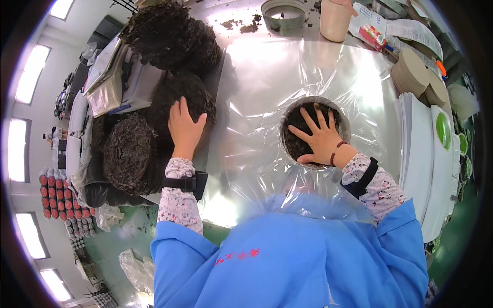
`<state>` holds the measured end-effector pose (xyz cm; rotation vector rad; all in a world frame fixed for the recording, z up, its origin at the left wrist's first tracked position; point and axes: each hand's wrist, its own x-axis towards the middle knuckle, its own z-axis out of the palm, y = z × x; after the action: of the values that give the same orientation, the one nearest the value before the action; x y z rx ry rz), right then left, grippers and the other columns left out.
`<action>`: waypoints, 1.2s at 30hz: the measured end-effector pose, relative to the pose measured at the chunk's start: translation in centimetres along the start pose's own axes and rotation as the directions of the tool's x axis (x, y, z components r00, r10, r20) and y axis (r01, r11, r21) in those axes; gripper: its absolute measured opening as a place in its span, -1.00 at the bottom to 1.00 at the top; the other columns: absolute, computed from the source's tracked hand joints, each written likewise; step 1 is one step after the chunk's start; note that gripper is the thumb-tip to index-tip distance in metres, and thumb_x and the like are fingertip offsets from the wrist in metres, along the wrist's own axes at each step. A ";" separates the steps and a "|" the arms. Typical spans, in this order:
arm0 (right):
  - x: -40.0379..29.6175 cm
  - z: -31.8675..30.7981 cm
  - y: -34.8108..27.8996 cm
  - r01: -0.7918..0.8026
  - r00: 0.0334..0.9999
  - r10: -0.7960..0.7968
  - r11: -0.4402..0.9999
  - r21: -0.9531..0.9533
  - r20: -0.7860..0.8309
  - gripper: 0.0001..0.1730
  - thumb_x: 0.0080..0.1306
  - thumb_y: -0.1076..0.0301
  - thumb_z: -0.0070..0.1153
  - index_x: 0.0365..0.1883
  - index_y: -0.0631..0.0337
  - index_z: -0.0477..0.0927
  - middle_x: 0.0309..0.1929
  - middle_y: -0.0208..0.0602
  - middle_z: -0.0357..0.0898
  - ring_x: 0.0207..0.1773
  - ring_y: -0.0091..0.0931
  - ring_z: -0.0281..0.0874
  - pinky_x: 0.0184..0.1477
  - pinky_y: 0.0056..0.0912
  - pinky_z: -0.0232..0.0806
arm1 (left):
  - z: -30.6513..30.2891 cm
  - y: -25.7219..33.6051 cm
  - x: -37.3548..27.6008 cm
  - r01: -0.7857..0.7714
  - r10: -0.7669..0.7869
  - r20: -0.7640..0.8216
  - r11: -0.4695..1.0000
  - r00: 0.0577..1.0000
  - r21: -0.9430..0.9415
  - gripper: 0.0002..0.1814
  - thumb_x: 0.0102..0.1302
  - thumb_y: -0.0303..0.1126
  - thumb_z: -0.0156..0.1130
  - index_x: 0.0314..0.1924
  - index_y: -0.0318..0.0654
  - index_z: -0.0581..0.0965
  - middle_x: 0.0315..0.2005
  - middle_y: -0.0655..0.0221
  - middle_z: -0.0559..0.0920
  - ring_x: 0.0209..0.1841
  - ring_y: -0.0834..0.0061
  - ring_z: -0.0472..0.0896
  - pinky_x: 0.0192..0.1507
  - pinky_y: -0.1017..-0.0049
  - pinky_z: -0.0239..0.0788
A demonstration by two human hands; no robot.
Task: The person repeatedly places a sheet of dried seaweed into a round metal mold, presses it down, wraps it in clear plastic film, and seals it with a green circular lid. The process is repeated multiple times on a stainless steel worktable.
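My right hand (pixel 321 138) lies palm down, fingers spread, on dark dried seaweed (pixel 294 133) that fills a round metal ring (pixel 344 111). Clear plastic film (pixel 254 138) is spread over the table around the ring. At the left, my left hand (pixel 186 125) rests on a stack of dark, round seaweed cakes (pixel 194 86), its fingers a little apart and its palm hidden. Another round cake (pixel 129 154) lies just left of that hand, and a taller pile (pixel 169 34) stands behind it.
A second metal ring (pixel 284 15) and a pinkish plastic cup (pixel 336 21) stand at the back among dark crumbs. Stacked cardboard discs (pixel 412 71), a red box (pixel 372 37) and printed white bags (pixel 441 154) line the right side. Papers in plastic sleeves (pixel 104 81) are at the left.
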<state>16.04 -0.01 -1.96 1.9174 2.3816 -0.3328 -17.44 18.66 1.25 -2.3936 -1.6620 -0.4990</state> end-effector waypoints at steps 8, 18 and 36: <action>-2.7 -3.1 -2.4 0.059 0.936 -0.094 0.992 -0.111 -0.339 -0.37 0.31 -0.16 0.09 0.07 0.22 0.60 0.19 0.03 0.51 0.35 -0.15 0.32 0.48 0.22 -0.18 | -0.6 0.1 0.9 -0.068 0.068 0.000 0.996 0.998 0.060 -0.44 0.21 -0.21 0.29 0.21 -0.20 0.48 0.01 0.21 0.53 0.07 0.15 0.47 0.13 0.17 0.35; -6.0 -6.5 3.4 0.023 0.623 0.455 0.802 0.597 -0.636 -0.53 0.33 0.10 0.20 0.05 0.28 0.59 -0.12 -0.07 0.63 -0.06 -0.22 0.59 0.01 -0.24 0.42 | -12.7 15.4 -2.1 -0.122 0.203 0.009 0.622 0.979 -0.774 -0.47 0.27 -0.59 0.21 0.27 -0.35 0.42 0.19 0.23 0.54 0.22 0.29 0.51 0.27 0.31 0.32; 0.6 -1.0 6.0 -0.197 0.769 0.176 0.980 0.035 -0.614 -0.91 0.23 0.37 0.06 -0.34 0.13 0.43 -0.54 -0.28 0.57 -0.48 -0.30 0.63 -0.46 -0.28 0.46 | 1.2 25.2 -5.8 -0.437 0.576 0.145 0.739 0.804 -0.514 -0.32 0.09 0.00 0.42 0.14 -0.24 0.50 0.36 0.01 0.24 0.50 0.01 0.00 0.47 -0.13 -0.29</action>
<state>21.79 2.01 -1.85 2.5220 2.4541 0.4196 4.40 5.01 -1.01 -3.2609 -0.9257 -0.4862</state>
